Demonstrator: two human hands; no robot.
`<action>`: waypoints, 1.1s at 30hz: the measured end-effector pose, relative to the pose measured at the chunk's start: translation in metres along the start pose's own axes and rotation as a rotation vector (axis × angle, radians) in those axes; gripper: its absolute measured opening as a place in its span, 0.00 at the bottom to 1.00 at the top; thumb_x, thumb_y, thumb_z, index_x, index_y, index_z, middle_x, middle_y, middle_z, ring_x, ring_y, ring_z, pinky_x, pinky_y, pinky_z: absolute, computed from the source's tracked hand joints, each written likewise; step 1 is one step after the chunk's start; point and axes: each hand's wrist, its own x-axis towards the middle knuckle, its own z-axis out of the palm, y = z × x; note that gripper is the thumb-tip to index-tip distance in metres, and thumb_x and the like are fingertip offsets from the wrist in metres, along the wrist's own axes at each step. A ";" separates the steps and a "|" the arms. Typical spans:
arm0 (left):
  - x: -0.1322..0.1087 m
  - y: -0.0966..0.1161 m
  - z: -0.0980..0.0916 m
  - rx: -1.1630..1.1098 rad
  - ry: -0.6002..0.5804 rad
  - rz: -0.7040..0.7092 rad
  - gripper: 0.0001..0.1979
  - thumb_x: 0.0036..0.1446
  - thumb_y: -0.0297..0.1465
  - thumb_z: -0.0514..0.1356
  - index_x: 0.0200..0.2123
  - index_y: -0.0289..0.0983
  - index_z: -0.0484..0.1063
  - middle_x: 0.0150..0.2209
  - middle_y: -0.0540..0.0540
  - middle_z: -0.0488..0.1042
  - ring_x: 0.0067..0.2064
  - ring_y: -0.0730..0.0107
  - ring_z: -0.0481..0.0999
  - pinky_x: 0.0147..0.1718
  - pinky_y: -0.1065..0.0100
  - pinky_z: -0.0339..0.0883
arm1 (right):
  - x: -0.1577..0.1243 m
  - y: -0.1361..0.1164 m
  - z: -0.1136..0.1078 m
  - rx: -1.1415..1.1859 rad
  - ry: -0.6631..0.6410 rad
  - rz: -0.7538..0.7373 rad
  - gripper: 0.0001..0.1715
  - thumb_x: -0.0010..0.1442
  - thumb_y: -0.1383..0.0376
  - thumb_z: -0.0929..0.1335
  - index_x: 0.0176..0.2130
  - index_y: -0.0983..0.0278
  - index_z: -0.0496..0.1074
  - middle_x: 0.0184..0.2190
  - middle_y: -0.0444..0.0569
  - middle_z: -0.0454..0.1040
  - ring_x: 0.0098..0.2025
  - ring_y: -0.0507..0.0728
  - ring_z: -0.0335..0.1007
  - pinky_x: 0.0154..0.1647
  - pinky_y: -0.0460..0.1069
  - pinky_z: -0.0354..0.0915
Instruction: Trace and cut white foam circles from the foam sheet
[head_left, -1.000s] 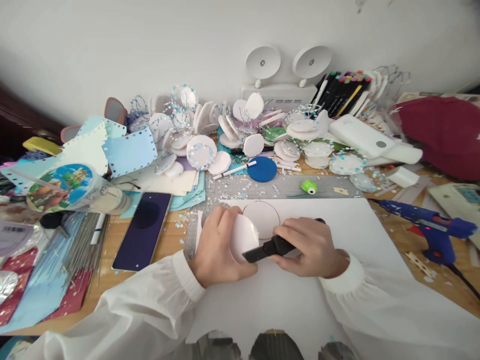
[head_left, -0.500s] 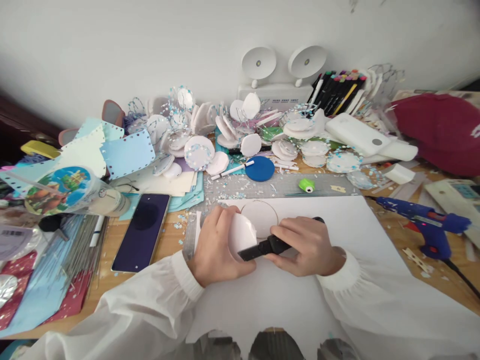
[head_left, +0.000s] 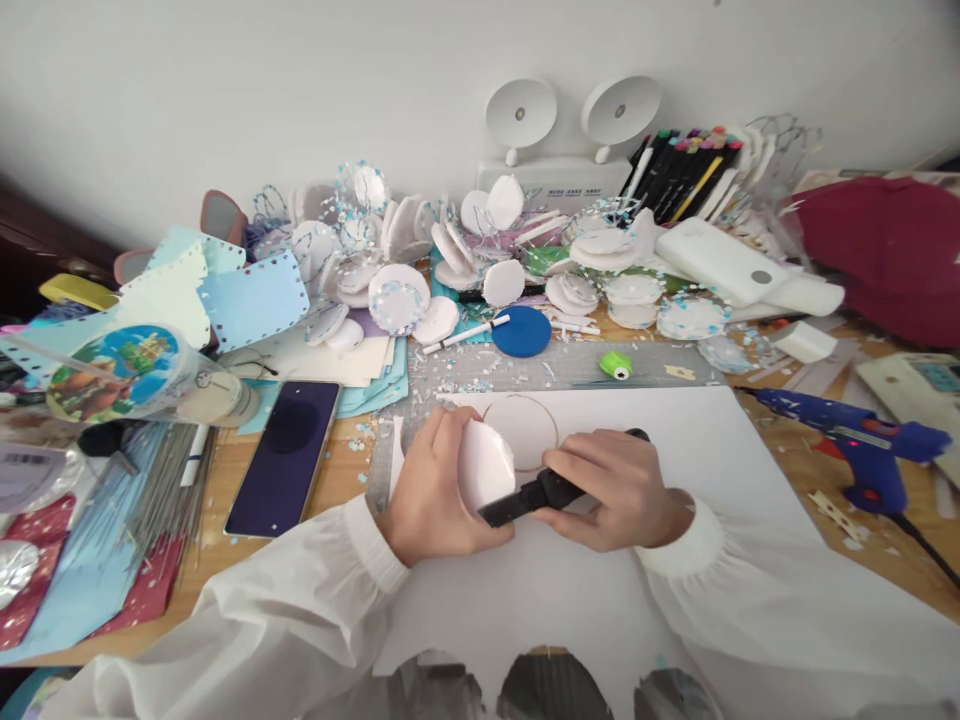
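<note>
My left hand (head_left: 439, 490) grips a white disc (head_left: 486, 465) by its rim, tilted up above the white sheet. My right hand (head_left: 611, 490) is closed around a black utility knife (head_left: 553, 488). The knife's dark blade end lies against the lower edge of the disc, close to my left thumb. Under both hands spreads the large white sheet (head_left: 705, 440), with round cut-outs along its near edge. A ring-like circle outline (head_left: 536, 400) shows on the sheet just behind the disc.
Behind the sheet sit a blue disc (head_left: 521, 331), a green punch (head_left: 616, 364) and many white discs (head_left: 400, 300). A phone (head_left: 283, 458) and a lidded cup (head_left: 142, 375) are at left. A blue glue gun (head_left: 862, 440) with a cord lies at right.
The view has shifted slightly. The disc is turned a little in my left hand, showing more of its white face; the knife stays at its lower edge.
</note>
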 end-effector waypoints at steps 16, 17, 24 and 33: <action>-0.003 -0.003 0.000 -0.080 -0.070 -0.002 0.39 0.35 0.35 0.65 0.51 0.37 0.53 0.43 0.42 0.63 0.45 0.54 0.68 0.44 0.55 0.64 | -0.001 -0.008 0.002 0.034 0.036 0.004 0.20 0.61 0.52 0.63 0.33 0.66 0.70 0.21 0.47 0.68 0.22 0.52 0.61 0.24 0.49 0.55; -0.003 -0.004 0.000 -0.082 -0.073 -0.003 0.39 0.35 0.36 0.65 0.51 0.37 0.53 0.43 0.42 0.63 0.45 0.53 0.68 0.44 0.55 0.64 | -0.001 -0.009 0.002 0.035 0.035 0.000 0.20 0.61 0.52 0.63 0.33 0.66 0.70 0.21 0.47 0.68 0.22 0.52 0.61 0.24 0.49 0.55; -0.002 -0.005 0.000 -0.086 -0.078 0.002 0.39 0.36 0.36 0.66 0.52 0.38 0.52 0.44 0.41 0.62 0.46 0.52 0.68 0.45 0.53 0.65 | 0.001 -0.008 0.001 0.029 0.007 0.001 0.21 0.61 0.51 0.63 0.34 0.67 0.70 0.21 0.46 0.67 0.22 0.52 0.60 0.24 0.48 0.55; -0.003 -0.002 0.001 -0.086 -0.073 -0.015 0.39 0.35 0.35 0.65 0.51 0.39 0.52 0.44 0.41 0.63 0.46 0.51 0.69 0.45 0.51 0.66 | 0.000 -0.007 0.001 0.030 0.016 0.012 0.20 0.62 0.52 0.62 0.34 0.66 0.69 0.21 0.47 0.68 0.22 0.52 0.60 0.24 0.48 0.55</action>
